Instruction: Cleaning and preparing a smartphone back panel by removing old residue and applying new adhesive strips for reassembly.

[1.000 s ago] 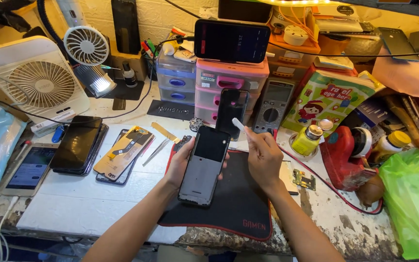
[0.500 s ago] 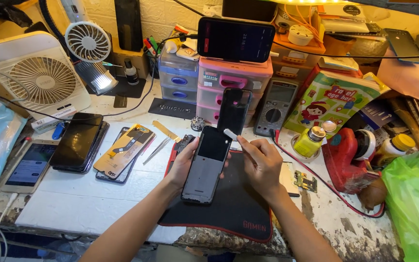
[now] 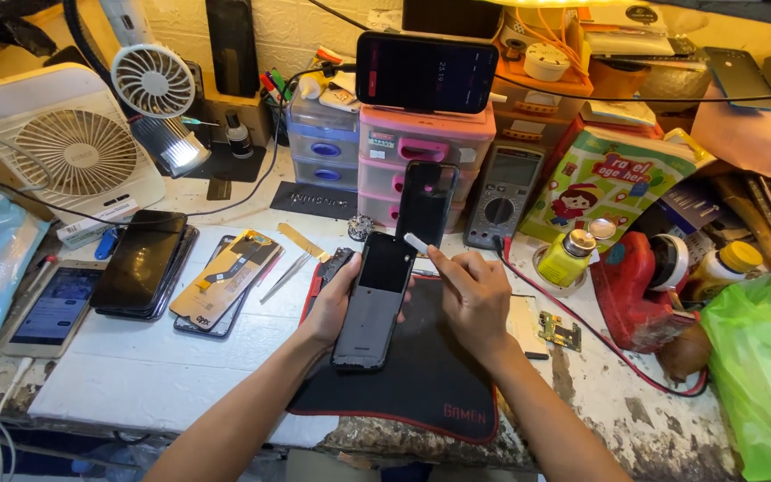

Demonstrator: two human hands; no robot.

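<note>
A dark phone body (image 3: 373, 303) lies lengthwise on a black work mat (image 3: 421, 384) with a red edge. My left hand (image 3: 332, 303) grips its left side and steadies it. My right hand (image 3: 470, 299) pinches a small white strip (image 3: 416, 243) just above the phone's top right corner. A black phone back cover (image 3: 426, 203) leans upright against the drawers right behind the strip.
Pink and blue mini drawers (image 3: 421, 161) with a phone (image 3: 426, 73) on top stand behind. A multimeter (image 3: 503, 195), a yellow-capped bottle (image 3: 568, 257) and a small circuit board (image 3: 560, 330) are at right. Phones and screens (image 3: 140, 263), tweezers (image 3: 283, 278) and fans (image 3: 69, 147) are at left.
My right hand with the white strip has come down and left, closer to the phone's top edge. The view has shifted slightly; the phone stays on the mat.
</note>
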